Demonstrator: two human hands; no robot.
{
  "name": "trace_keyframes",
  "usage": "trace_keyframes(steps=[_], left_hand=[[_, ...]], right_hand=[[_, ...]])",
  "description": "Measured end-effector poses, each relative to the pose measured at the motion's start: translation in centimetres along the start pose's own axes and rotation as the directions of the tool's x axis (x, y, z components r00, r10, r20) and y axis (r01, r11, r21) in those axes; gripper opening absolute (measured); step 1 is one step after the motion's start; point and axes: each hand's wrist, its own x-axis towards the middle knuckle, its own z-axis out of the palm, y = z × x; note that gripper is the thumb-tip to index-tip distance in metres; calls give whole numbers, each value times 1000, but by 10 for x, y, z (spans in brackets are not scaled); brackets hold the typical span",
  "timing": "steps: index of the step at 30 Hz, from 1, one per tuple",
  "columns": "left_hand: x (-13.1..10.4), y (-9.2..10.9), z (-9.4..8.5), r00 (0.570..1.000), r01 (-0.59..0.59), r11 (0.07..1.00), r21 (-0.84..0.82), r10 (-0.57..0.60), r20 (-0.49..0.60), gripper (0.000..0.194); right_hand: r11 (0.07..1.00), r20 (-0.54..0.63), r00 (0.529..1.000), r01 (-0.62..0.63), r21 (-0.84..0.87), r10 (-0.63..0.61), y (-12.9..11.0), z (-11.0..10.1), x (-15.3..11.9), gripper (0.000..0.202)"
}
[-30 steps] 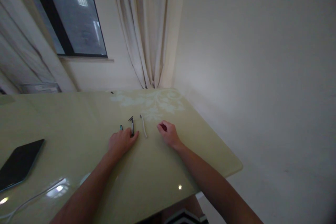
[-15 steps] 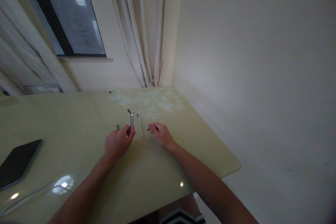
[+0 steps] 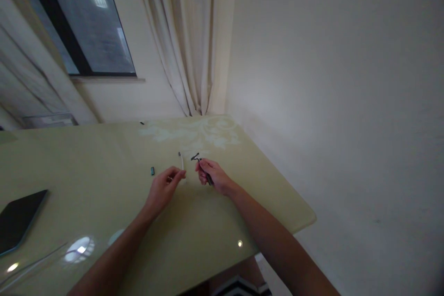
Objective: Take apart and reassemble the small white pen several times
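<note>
My right hand (image 3: 213, 175) is closed around the dark handle of a razor-like tool (image 3: 208, 178). The tool's thin, forked head (image 3: 195, 157) sticks out past my thumb, pointing up and left. My left hand (image 3: 165, 188) is pinched over the lower part of a slim white stick with a dark tip (image 3: 182, 161). That stick lies on the table, and its contact with my fingertips is partly hidden. To the left of my left hand, a small dark teal piece (image 3: 152, 171) rests on the tabletop.
The pale glossy table (image 3: 104, 162) meets the wall on the right. A dark flat tablet-like device (image 3: 21, 217) lies at the left, with a thin pale cable (image 3: 33, 264) below it. A tiny black piece (image 3: 142, 123) is near the far edge. Curtains (image 3: 180, 41) hang behind.
The razor-like tool has passed from my left hand into my right. My left hand has moved right to the white stick. The teal piece now shows fully.
</note>
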Motion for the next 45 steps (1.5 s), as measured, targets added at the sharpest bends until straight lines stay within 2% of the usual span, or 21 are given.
trace_keyframes(steps=[3,5,8,11,17,21,23,25,27,29,32,35,38,42,45], left_hand=[[4,1,-9,997,65,970,-236,-72,-20,59],[2,5,-8,996,87,944,-319,-76,47,66],[-1,11,-4,987,109,925,-363,-57,151,74],[-3,12,-2,985,102,932,-348,-45,169,70],[-2,4,0,987,62,910,-411,4,159,57],[-1,-4,-1,999,21,912,-409,-1,48,54],[4,-6,-1,1000,-1,941,-339,-10,-29,53],[13,-3,5,998,-40,974,-225,28,-57,51],[26,6,18,995,-103,990,-93,102,-16,47],[44,18,40,986,-150,988,22,148,78,44],[74,38,81,976,-122,975,184,84,200,45],[100,53,123,971,-85,974,212,33,237,43],[115,61,153,968,-24,971,240,-37,249,38],[121,63,172,960,35,963,268,-106,258,27],[119,61,172,961,24,965,261,-93,259,45]], right_hand=[[995,147,984,-92,-39,96,-7,-1,-5,44],[991,193,974,-107,-74,120,-8,1,-7,44],[987,233,963,-109,-114,133,-6,2,-8,45],[986,260,956,-108,-123,137,-4,1,-7,44],[985,223,965,-113,-132,140,-3,0,-7,49],[990,235,962,-124,-64,136,-3,-5,-4,54],[994,177,978,-113,3,111,-5,-12,0,55],[996,26,999,-44,79,43,-9,-23,5,56],[986,-189,981,82,148,-54,-14,-36,10,55],[961,-375,919,204,189,-122,-20,-49,12,54],[933,-526,837,298,204,-153,-29,-66,10,52],[918,-603,782,342,199,-160,-33,-77,7,51],[909,-652,737,377,179,-177,-34,-83,7,51],[906,-668,721,387,170,-183,-32,-87,8,52],[907,-670,720,386,171,-180,-31,-87,8,52]])
